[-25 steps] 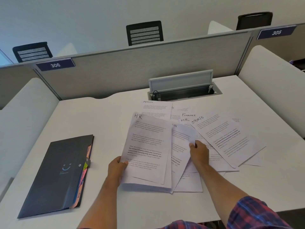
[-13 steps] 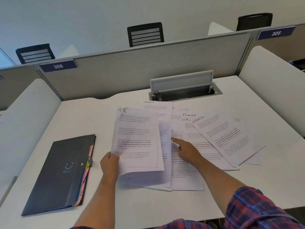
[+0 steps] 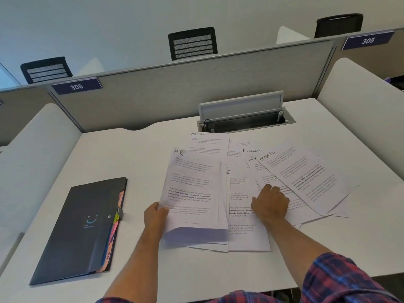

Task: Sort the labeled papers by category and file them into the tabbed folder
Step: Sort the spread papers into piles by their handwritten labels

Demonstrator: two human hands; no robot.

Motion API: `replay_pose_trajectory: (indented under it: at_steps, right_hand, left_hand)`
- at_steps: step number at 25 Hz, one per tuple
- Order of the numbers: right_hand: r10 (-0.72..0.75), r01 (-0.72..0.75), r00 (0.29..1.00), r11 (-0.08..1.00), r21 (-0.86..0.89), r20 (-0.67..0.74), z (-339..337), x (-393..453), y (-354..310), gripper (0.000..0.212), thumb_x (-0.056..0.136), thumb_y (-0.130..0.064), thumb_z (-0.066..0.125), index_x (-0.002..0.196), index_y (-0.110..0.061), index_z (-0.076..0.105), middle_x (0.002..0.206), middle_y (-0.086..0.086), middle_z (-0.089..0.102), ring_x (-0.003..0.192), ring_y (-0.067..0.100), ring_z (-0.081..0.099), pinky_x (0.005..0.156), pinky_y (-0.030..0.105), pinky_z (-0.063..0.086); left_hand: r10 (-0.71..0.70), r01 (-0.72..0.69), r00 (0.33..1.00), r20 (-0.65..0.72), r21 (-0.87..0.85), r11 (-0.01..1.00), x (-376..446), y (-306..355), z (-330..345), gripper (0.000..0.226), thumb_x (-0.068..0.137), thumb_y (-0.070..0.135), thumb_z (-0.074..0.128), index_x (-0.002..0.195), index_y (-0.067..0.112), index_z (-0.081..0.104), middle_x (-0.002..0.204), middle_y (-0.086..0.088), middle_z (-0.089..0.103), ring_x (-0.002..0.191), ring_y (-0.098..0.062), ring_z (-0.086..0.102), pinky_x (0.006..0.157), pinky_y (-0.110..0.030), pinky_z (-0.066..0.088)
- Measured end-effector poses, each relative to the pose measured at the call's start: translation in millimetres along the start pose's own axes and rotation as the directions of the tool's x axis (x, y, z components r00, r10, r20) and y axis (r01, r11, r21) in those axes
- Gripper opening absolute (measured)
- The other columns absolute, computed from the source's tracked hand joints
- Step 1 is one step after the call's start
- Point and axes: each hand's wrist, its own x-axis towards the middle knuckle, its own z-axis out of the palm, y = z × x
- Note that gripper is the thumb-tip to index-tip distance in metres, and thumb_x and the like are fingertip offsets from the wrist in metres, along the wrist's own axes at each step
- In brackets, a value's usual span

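My left hand (image 3: 155,217) grips the lower left edge of a few stacked sheets, the top one headed HR (image 3: 192,189), lifted a little off the desk. My right hand (image 3: 270,203) rests with curled fingers on a second HR sheet (image 3: 254,165) in the spread pile; whether it pinches the sheet I cannot tell. Sheets headed ADMIN (image 3: 208,143), FINANCE (image 3: 251,150) and SPORTS (image 3: 306,178) lie fanned out beyond. The dark tabbed folder (image 3: 78,228) lies closed at the left, coloured tabs along its right edge.
A white desk (image 3: 122,154) is bounded by a grey partition (image 3: 196,95) at the back and white side panels. An open cable box (image 3: 244,121) sits behind the papers. Black chairs stand beyond the partition.
My right hand moved right, from the middle sheets onto the HR sheet beside the SPORTS page. My left hand keeps its grip on the HR stack, which now sits lower and nearer the pile.
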Motion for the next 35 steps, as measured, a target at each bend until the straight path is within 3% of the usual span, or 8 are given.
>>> replay_pose_trajectory:
  at_steps: [5, 12, 16, 19, 23, 26, 31, 35]
  right_hand:
    - [-0.162, 0.17, 0.985, 0.976, -0.14, 0.064, -7.4, 8.9, 19.8, 0.017, 0.089, -0.022, 0.057, 0.105, -0.015, 0.06, 0.101, 0.002, 0.068, 0.09, 0.019, 0.065, 0.076, 0.03, 0.047]
    - [-0.124, 0.119, 0.992, 0.985, -0.126, -0.032, 0.9, 13.4, 37.0, 0.058, 0.094, -0.059, 0.043, 0.121, -0.009, 0.058, 0.115, 0.01, 0.067, 0.104, 0.024, 0.062, 0.086, 0.034, 0.048]
    - [-0.223, 0.216, 0.975, 0.945, -0.248, -0.003, 3.6, 13.4, 36.6, 0.055, 0.098, -0.037, 0.046, 0.14, -0.002, 0.044, 0.118, 0.01, 0.069, 0.105, 0.025, 0.064, 0.09, 0.034, 0.046]
    - [-0.289, 0.306, 0.952, 0.906, -0.291, 0.1, -6.6, 14.0, 34.9, 0.035, 0.092, -0.021, 0.054, 0.124, -0.008, 0.052, 0.103, 0.003, 0.072, 0.093, 0.02, 0.066, 0.077, 0.031, 0.043]
    - [-0.333, 0.363, 0.93, 0.901, -0.238, 0.158, -16.9, 12.9, 34.6, 0.01, 0.089, -0.019, 0.053, 0.092, -0.019, 0.044, 0.091, -0.003, 0.071, 0.076, 0.016, 0.062, 0.065, 0.025, 0.038]
    - [-0.313, 0.331, 0.943, 0.923, -0.196, 0.116, -16.6, 14.8, 34.1, 0.009, 0.091, -0.021, 0.05, 0.09, -0.02, 0.042, 0.087, -0.004, 0.069, 0.067, 0.016, 0.052, 0.067, 0.026, 0.037]
    - [-0.2, 0.203, 0.978, 0.977, 0.066, -0.052, -24.6, 15.4, 15.0, 0.009, 0.093, -0.025, 0.045, 0.089, -0.017, 0.047, 0.08, 0.001, 0.068, 0.067, 0.023, 0.06, 0.072, 0.033, 0.043]
    - [-0.243, 0.273, 0.957, 0.94, 0.205, -0.158, -38.1, 5.7, -17.7, 0.017, 0.095, -0.028, 0.045, 0.085, -0.016, 0.053, 0.07, 0.0, 0.066, 0.06, 0.023, 0.062, 0.066, 0.033, 0.05]
  left_hand:
    - [0.003, -0.013, 0.998, 0.068, 0.152, 0.988, 6.8, -3.3, 1.6, 0.015, 0.075, 0.013, 0.071, 0.089, 0.017, 0.068, 0.095, -0.005, 0.072, 0.089, -0.029, 0.069, 0.086, -0.046, 0.058]
    - [0.013, -0.029, 0.995, 0.096, 0.158, 0.987, 10.4, -5.1, 7.7, 0.017, 0.079, 0.014, 0.083, 0.088, 0.008, 0.07, 0.09, -0.004, 0.074, 0.082, -0.026, 0.071, 0.074, -0.037, 0.058]
    - [-0.028, 0.023, 0.995, 0.097, 0.059, 0.998, 8.8, -5.0, 7.8, 0.016, 0.079, 0.001, 0.078, 0.086, 0.013, 0.071, 0.091, -0.006, 0.075, 0.081, -0.026, 0.071, 0.069, -0.031, 0.057]
    - [-0.075, 0.08, 0.992, 0.105, -0.043, 0.996, 8.4, -4.2, 6.2, 0.023, 0.08, -0.007, 0.075, 0.089, 0.014, 0.07, 0.09, -0.007, 0.074, 0.079, -0.023, 0.069, 0.073, -0.03, 0.055]
    - [-0.121, 0.144, 0.98, 0.157, -0.142, 0.979, 8.5, -5.0, 4.7, 0.028, 0.082, -0.012, 0.07, 0.1, 0.009, 0.069, 0.096, -0.01, 0.073, 0.089, -0.03, 0.069, 0.087, -0.04, 0.056]
    - [-0.127, 0.151, 0.977, 0.17, -0.137, 0.979, 7.2, -3.3, 3.6, 0.028, 0.083, -0.012, 0.069, 0.103, 0.008, 0.068, 0.099, -0.011, 0.072, 0.091, -0.031, 0.069, 0.088, -0.042, 0.056]
    - [-0.071, 0.073, 0.987, 0.142, -0.01, 0.997, 2.6, -2.6, 1.3, 0.023, 0.084, -0.008, 0.067, 0.099, 0.01, 0.069, 0.096, -0.008, 0.072, 0.078, -0.019, 0.068, 0.063, -0.025, 0.054]
    - [-0.045, 0.038, 0.99, 0.136, 0.049, 0.998, 3.2, -4.8, 2.7, 0.015, 0.08, -0.001, 0.075, 0.091, 0.007, 0.069, 0.095, -0.008, 0.074, 0.081, -0.026, 0.07, 0.07, -0.033, 0.059]
